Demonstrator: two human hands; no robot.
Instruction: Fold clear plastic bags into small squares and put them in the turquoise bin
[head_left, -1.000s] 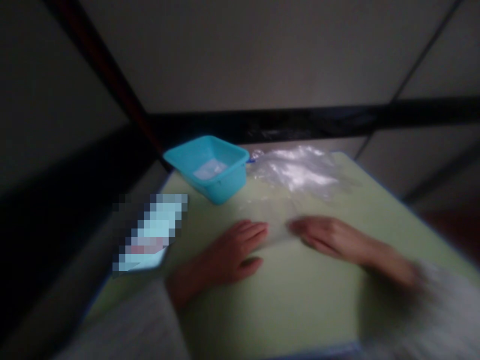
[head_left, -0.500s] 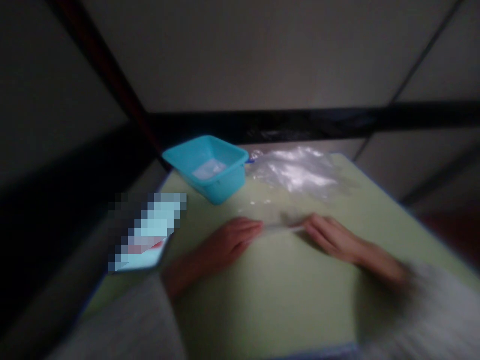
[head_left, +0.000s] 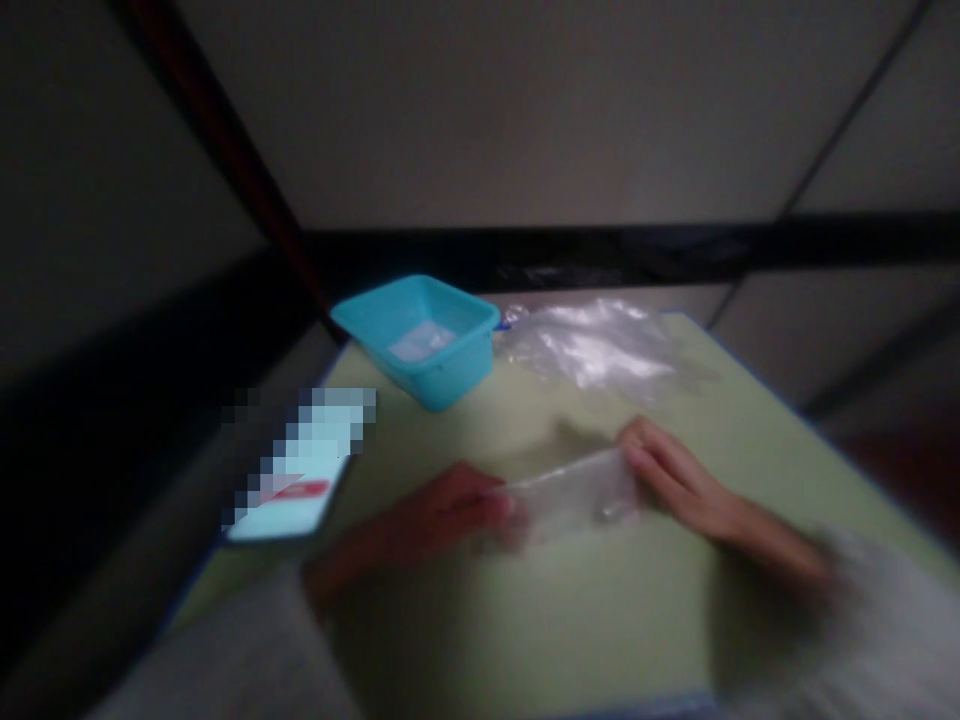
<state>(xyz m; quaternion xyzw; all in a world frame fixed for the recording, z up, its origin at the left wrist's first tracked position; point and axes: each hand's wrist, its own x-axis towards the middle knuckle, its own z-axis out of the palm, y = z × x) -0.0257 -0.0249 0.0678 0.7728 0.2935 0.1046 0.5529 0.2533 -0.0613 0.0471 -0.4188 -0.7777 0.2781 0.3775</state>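
Note:
A small clear plastic bag [head_left: 574,495] is stretched between both my hands, a little above the pale green table [head_left: 540,620]. My left hand [head_left: 442,515] grips the bag's left end with closed fingers; the hand is blurred by motion. At the right end, my right hand [head_left: 675,475] pinches the bag between thumb and fingers. Both wrists come out of light grey sleeves at the bottom of the view.
A turquoise plastic tub [head_left: 424,338] with something white inside stands at the table's far left corner. Beside it, at the far edge, lies a heap of clear plastic bags [head_left: 596,345]. A phone with a lit screen [head_left: 296,470] rests at the left edge.
Both hands lay flat on the table a second ago. They have since closed on a clear bag and lifted it off the table toward me.

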